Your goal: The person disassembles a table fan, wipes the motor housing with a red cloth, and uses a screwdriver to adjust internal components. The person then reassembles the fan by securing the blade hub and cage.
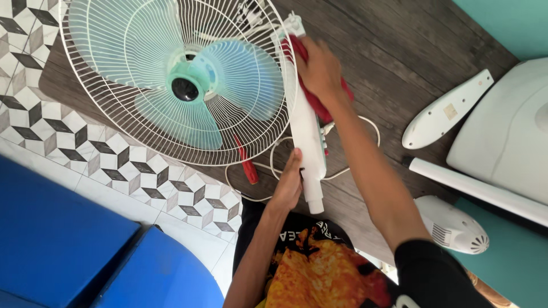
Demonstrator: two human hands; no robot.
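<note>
Red cloth (311,97) clenched in right hand (319,68), left hand (288,185) steadying fan neck (308,142)

White base (508,131), blue cushions (57,228)

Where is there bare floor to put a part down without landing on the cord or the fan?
Bare dark wood floor lies beyond the right hand, bordered by the white oval cover and the teal wall. Patterned tiles between fan cage and blue mat are free. Crowded: around the left hand, with cord and red screwdriver.

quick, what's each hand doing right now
Left hand: steadying the white fan neck, grip unclear.
Right hand: closed on a red cloth.
</note>
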